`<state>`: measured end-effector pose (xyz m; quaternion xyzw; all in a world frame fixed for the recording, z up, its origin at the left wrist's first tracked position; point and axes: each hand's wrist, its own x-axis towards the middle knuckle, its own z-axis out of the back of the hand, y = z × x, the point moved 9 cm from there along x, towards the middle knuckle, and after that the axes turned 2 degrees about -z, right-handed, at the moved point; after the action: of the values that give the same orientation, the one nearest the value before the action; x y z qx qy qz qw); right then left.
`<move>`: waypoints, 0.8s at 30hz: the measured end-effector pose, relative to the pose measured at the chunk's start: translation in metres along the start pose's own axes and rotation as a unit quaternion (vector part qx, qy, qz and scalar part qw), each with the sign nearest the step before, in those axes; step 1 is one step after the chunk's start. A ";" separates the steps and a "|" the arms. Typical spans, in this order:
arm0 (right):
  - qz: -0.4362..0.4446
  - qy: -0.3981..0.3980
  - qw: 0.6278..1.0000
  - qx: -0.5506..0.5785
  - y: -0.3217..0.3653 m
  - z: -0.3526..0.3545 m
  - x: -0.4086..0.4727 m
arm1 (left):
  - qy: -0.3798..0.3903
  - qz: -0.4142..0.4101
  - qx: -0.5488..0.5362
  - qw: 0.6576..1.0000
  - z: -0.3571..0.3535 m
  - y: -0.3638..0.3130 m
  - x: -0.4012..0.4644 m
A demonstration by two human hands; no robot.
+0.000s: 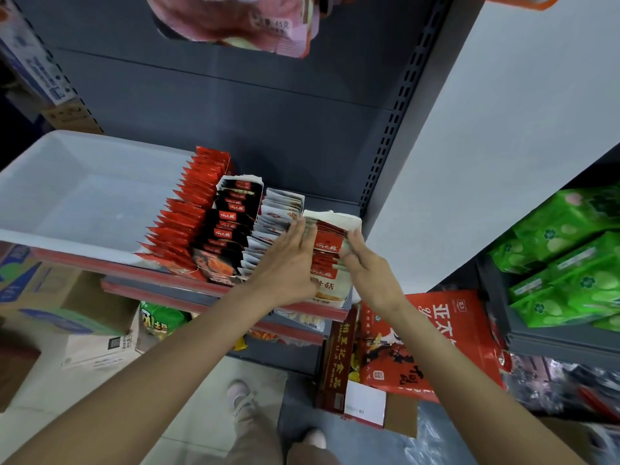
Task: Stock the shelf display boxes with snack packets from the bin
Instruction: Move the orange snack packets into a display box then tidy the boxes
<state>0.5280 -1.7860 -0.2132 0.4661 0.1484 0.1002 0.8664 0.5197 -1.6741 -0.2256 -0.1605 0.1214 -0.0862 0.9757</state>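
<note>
Four display boxes (332, 226) are seen side by side on the shelf (188, 283), and the rightmost one is being worked on. Its red-and-white packets (327, 245) stand in a row, squared between both hands. The left hand (288, 263) is laid flat against the row's left side, fingers straight and nothing held. The right hand (365, 263) is set against the right side, its fingers bent onto the packet edges; whether anything is actually pinched cannot be told. The step in hand is judged to be tidying packets already placed. The bin (84, 196), just left of the boxes on the same shelf, looks empty, so stocking is judged nearly done. Next, the row would need to be pressed level into its box and both hands withdrawn. Green bags (570, 263) are stacked on another shelf at the right.
</note>
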 end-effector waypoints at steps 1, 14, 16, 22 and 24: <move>0.012 0.015 1.000 -0.009 0.002 -0.006 -0.002 | 0.009 0.001 -0.005 1.000 -0.002 0.001 -0.003; -0.063 0.028 0.995 0.072 -0.025 -0.006 -0.010 | -0.022 0.018 -0.276 0.961 0.001 -0.002 -0.014; -0.062 0.035 0.996 0.059 -0.029 -0.027 -0.013 | -0.039 0.007 -0.253 0.967 -0.002 -0.008 -0.014; -0.036 0.020 0.998 0.043 -0.022 -0.021 -0.016 | -0.022 -0.037 -0.046 0.998 -0.009 -0.016 -0.021; 0.003 0.003 0.999 0.041 -0.016 -0.006 -0.021 | -0.056 -0.066 0.068 0.994 -0.009 -0.017 -0.030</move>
<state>0.5074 -1.7967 -0.2260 0.5011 0.1541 0.0980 0.8459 0.4868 -1.6868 -0.2219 -0.1061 0.0495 -0.1492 0.9818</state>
